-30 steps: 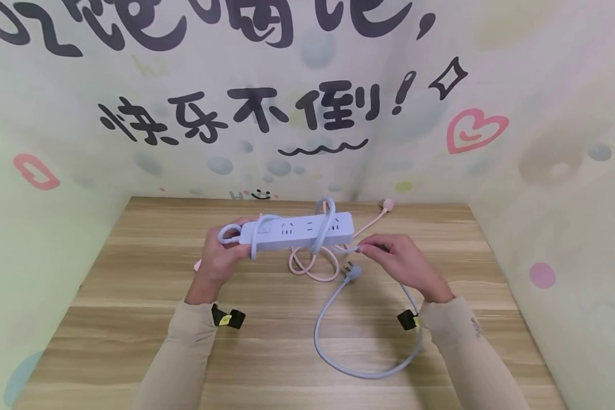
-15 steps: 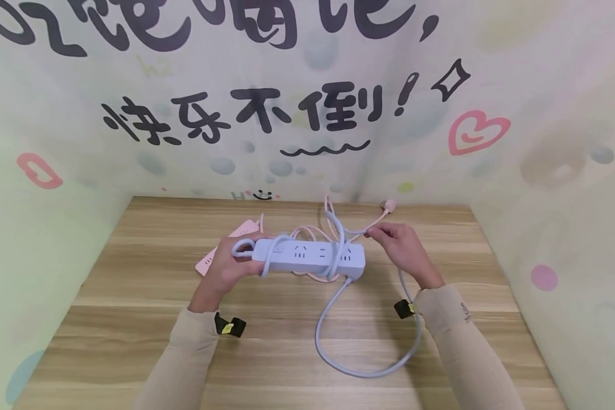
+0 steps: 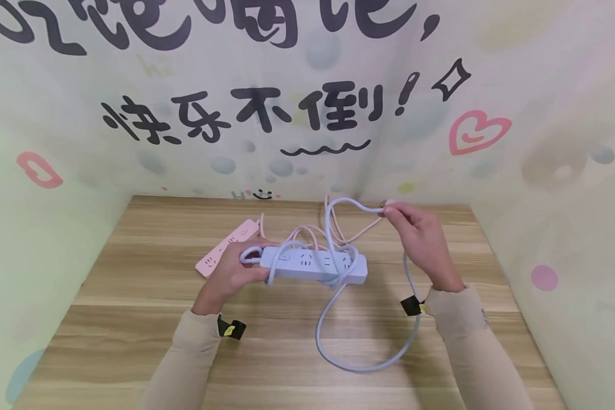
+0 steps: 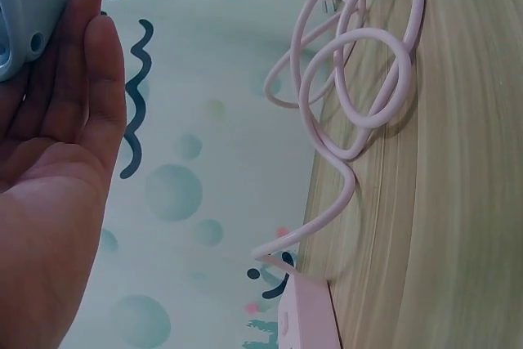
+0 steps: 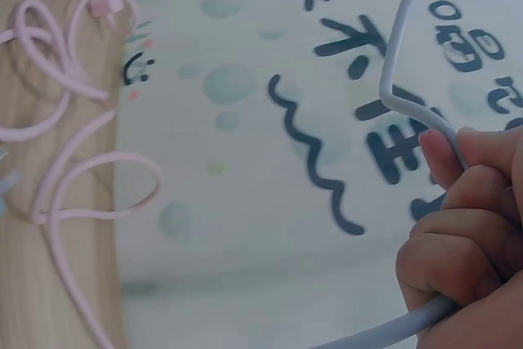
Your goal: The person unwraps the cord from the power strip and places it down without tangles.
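My left hand [image 3: 233, 270] grips the left end of a light blue power strip [image 3: 315, 267], held up over the table with its sockets in view. The strip's blue cord [image 3: 329, 228] wraps loosely around both ends of its body. Off to the right, my right hand [image 3: 425, 239] pinches this cord between thumb and fingers, drawing up a loop above the strip. In the right wrist view the cord [image 5: 396, 46] also runs through the curled lower fingers. A large bend of it hangs in front. The strip's blue plug is hidden in the head view.
A pink power strip [image 3: 222, 250] lies on the wooden table [image 3: 133, 330] behind my left hand. Its pink cord [image 3: 361, 232] lies in loops toward the back, partly behind the blue strip. Printed walls [image 3: 266, 165] enclose the back and sides.
My left hand has lowered the blue strip toward me and slightly right, uncovering the pink one. My right hand has moved up and right with the cord, widening its loop at the strip's right end.
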The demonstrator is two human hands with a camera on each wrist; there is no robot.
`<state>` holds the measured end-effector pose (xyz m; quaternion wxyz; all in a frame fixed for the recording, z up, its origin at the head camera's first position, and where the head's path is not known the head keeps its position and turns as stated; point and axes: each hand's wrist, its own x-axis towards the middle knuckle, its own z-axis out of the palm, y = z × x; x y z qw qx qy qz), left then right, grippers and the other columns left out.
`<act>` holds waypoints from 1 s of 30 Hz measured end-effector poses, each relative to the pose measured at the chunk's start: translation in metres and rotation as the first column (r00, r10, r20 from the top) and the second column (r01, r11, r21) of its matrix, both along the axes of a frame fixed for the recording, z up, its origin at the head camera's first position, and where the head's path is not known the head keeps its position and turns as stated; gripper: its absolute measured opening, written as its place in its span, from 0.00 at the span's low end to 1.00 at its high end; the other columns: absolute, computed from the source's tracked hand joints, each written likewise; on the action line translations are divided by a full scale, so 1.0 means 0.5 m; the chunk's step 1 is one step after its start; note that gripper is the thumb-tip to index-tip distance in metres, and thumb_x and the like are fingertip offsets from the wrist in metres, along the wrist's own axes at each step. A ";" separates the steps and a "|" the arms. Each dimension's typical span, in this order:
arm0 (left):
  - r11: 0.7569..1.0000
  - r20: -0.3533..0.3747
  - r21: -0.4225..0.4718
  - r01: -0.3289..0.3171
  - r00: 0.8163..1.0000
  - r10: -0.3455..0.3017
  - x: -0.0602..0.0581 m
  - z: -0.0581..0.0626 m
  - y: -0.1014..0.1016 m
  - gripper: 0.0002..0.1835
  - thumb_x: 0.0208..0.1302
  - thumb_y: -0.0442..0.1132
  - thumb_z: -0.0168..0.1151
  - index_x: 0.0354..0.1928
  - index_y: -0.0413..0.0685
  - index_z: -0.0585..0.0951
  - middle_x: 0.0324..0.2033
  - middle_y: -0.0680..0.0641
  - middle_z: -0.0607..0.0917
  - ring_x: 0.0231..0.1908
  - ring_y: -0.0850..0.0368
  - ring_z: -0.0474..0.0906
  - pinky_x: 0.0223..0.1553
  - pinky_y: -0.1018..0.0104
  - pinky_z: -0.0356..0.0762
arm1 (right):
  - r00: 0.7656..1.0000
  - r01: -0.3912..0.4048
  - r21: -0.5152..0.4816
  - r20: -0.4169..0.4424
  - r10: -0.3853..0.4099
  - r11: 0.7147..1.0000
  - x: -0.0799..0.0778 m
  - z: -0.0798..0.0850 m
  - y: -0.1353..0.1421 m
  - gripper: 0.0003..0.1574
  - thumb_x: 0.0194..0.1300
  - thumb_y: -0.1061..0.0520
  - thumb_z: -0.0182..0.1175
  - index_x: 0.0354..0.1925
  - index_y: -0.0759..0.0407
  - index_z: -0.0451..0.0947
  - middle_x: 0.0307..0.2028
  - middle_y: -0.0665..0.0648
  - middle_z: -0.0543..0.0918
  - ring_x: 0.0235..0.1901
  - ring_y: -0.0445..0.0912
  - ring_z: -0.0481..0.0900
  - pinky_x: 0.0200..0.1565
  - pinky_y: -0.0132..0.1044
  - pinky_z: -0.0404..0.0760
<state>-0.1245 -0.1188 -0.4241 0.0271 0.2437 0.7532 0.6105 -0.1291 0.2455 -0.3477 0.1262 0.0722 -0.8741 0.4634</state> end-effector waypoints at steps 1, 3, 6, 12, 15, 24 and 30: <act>1.000 -0.007 -0.002 0.002 1.000 -0.002 -0.001 -0.001 0.000 0.23 0.50 0.29 0.68 0.52 0.33 0.84 0.46 0.32 0.87 0.38 0.64 0.79 0.37 0.71 0.80 | 1.000 -0.005 -0.011 -0.024 0.005 1.000 0.005 0.008 -0.001 0.19 0.77 0.50 0.57 0.49 0.62 0.87 0.45 0.52 0.87 0.35 0.38 0.73 0.37 0.25 0.72; 1.000 -0.016 -0.002 0.004 1.000 -0.004 -0.004 -0.003 0.000 0.22 0.51 0.29 0.69 0.52 0.34 0.85 0.46 0.33 0.87 0.37 0.64 0.79 0.36 0.71 0.80 | 0.998 -0.014 -0.028 -0.065 0.013 1.000 0.017 0.022 -0.003 0.17 0.76 0.52 0.58 0.49 0.62 0.87 0.44 0.44 0.88 0.36 0.35 0.76 0.39 0.22 0.74; 1.000 -0.020 0.008 0.003 1.000 -0.003 -0.006 -0.004 0.000 0.21 0.52 0.29 0.69 0.52 0.35 0.85 0.45 0.35 0.87 0.37 0.64 0.80 0.36 0.71 0.81 | 0.990 -0.045 -0.060 -0.133 0.037 0.997 0.034 0.040 -0.008 0.13 0.74 0.57 0.60 0.48 0.63 0.87 0.43 0.32 0.86 0.38 0.32 0.78 0.42 0.20 0.76; 0.997 -0.022 0.050 -0.052 0.998 0.053 -0.011 -0.009 0.003 0.21 0.53 0.27 0.68 0.52 0.32 0.84 0.46 0.34 0.88 0.40 0.66 0.83 0.42 0.73 0.85 | 0.957 -0.154 -0.120 -0.265 0.118 0.981 0.068 0.066 -0.014 0.10 0.68 0.71 0.61 0.43 0.67 0.87 0.32 0.33 0.84 0.30 0.29 0.77 0.32 0.22 0.72; 0.989 -0.029 0.042 -0.145 0.989 0.146 -0.014 -0.012 0.003 0.21 0.51 0.29 0.70 0.51 0.34 0.85 0.44 0.46 0.90 0.39 0.68 0.82 0.41 0.75 0.84 | 0.941 -0.213 -0.126 -0.294 0.169 0.969 0.083 0.068 -0.010 0.12 0.65 0.75 0.60 0.41 0.67 0.88 0.21 0.40 0.74 0.21 0.33 0.65 0.24 0.28 0.64; 0.943 -0.026 0.142 -0.301 0.951 0.308 -0.018 -0.017 -0.004 0.23 0.51 0.25 0.69 0.52 0.28 0.84 0.39 0.72 0.86 0.38 0.71 0.82 0.38 0.79 0.84 | 0.897 -0.398 -0.076 -0.242 0.370 0.914 0.100 0.042 0.013 0.12 0.67 0.75 0.59 0.39 0.66 0.87 0.22 0.43 0.74 0.18 0.40 0.59 0.21 0.33 0.61; 0.913 0.018 0.235 -0.335 0.940 0.340 -0.018 -0.009 -0.012 0.24 0.51 0.21 0.67 0.54 0.23 0.81 0.42 0.69 0.87 0.41 0.70 0.83 0.43 0.78 0.85 | 0.896 -0.435 -0.083 -0.136 0.423 0.896 0.109 0.020 0.032 0.14 0.67 0.75 0.59 0.37 0.62 0.88 0.21 0.44 0.75 0.17 0.42 0.58 0.20 0.34 0.62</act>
